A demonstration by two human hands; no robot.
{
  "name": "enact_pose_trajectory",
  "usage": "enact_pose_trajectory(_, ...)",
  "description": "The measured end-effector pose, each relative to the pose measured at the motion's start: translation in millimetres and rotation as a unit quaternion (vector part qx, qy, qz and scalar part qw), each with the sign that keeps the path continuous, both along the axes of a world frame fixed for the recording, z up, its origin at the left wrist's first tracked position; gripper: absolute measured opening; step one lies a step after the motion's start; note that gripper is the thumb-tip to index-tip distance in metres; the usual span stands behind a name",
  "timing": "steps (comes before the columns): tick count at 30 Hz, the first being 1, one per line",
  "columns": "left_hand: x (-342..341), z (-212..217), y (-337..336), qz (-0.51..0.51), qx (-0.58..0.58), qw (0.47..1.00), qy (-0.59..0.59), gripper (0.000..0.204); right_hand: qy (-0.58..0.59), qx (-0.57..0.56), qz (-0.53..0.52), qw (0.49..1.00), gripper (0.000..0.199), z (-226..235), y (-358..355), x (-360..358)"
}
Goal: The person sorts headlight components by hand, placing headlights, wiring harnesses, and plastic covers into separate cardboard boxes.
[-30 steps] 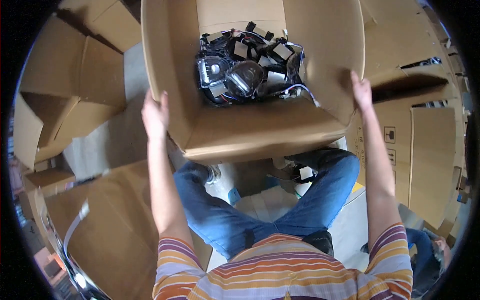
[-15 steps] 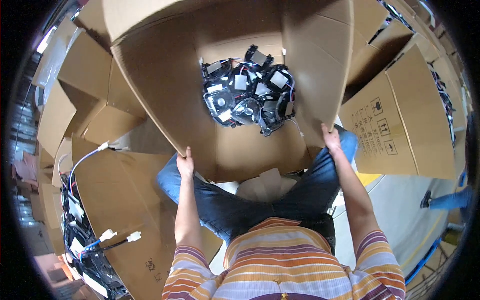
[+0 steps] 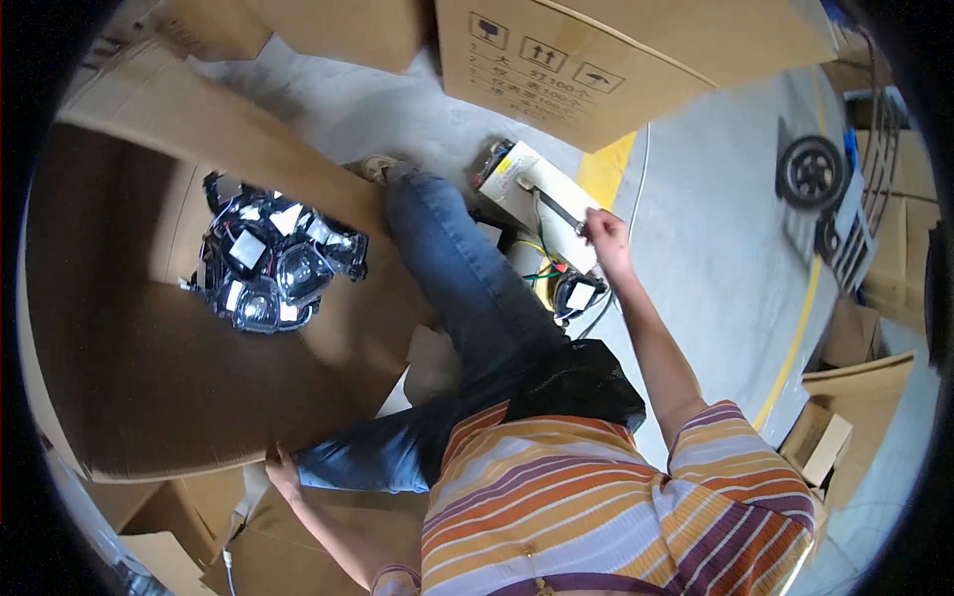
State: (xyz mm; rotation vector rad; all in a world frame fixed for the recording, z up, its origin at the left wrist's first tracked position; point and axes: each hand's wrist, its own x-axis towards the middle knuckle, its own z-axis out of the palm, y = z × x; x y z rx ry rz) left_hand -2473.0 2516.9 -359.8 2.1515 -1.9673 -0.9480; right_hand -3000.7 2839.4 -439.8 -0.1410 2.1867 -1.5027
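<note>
One big open cardboard box (image 3: 149,397) is lying on the floor left of the person's legs, with one tangled pile of black lamp parts (image 3: 270,263) sitting inside; too jumbled to count. The left hand (image 3: 281,469) is gripping the box's near edge, fingers curled over it. The right hand (image 3: 604,233), right of the box, is pinching a thin dark tool (image 3: 556,209) on a small white box (image 3: 542,194); fingers mostly closed. Two more boxes are cut off up top.

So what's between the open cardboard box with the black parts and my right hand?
In the head view, your jeans-clad leg lies between the open box of black parts and your right hand, which touches a dark tool.
</note>
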Motion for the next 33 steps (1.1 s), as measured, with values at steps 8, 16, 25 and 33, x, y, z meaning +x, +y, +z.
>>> enact_pose_trajectory(8,30.0,-19.8,6.9,0.042,0.060,0.997,-0.020,0.027,-0.016,0.257,0.088,0.962,0.028,-123.6,89.1,21.3)
enact_pose_trajectory(16,-1.3,-7.4,21.7,0.053,0.066,0.996,-0.022,0.029,0.097,0.316,0.148,0.932,0.032,-163.9,-19.3,7.7)
enact_pose_trajectory(25,-59.1,-8.8,47.7,0.005,0.057,0.997,-0.052,0.020,0.206,0.182,0.067,0.959,0.018,-222.8,-35.5,-21.1)
enact_pose_trajectory(33,-176.3,6.1,64.5,-0.156,0.010,0.987,0.047,0.010,-0.085,-0.134,0.145,0.977,0.034,85.8,-42.7,28.1)
